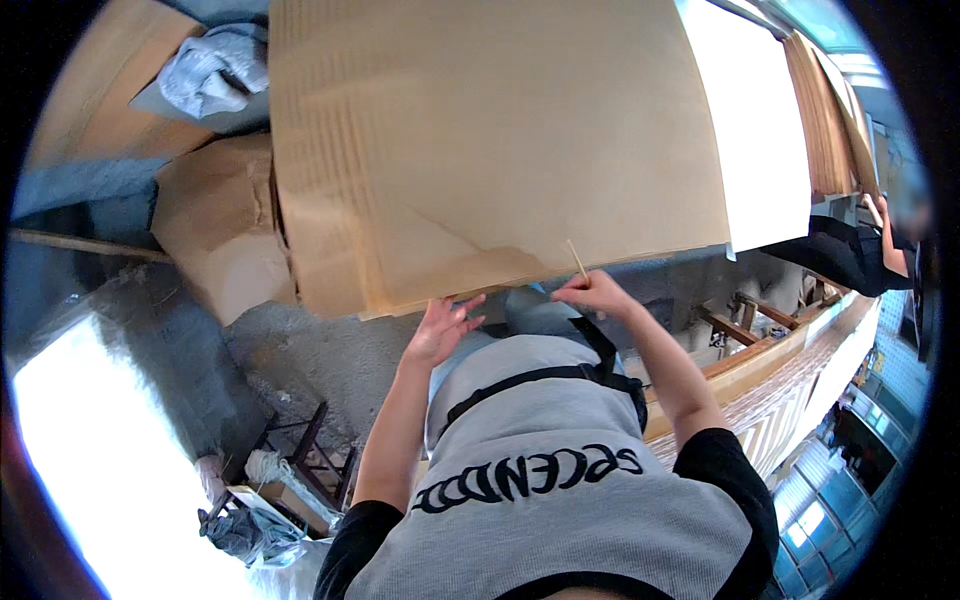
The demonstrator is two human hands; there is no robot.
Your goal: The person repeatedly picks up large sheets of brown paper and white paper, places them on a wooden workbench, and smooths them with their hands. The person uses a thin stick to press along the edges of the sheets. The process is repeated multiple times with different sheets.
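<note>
A large brown cardboard sheet [510, 130] lies flat in front of me, its near edge just beyond my hands. My right hand [600, 294] is closed around a thin, pale wooden stick [575, 256], whose upper end points up over the sheet's edge. The stick's lower end is hidden by my fingers. At the near edge, left of the middle, is my left hand [443, 330]. Its fingers are apart and hold nothing I can see; the fingertips reach the edge, but I cannot tell whether they touch it.
Right of the cardboard lies a white sheet [760, 130], with stacked wooden boards [825, 120] beyond. A person in dark clothing [850, 250] works at the far right. Torn cardboard [220, 215] hangs at the left. Behind me on the right stand long wooden panels [770, 375].
</note>
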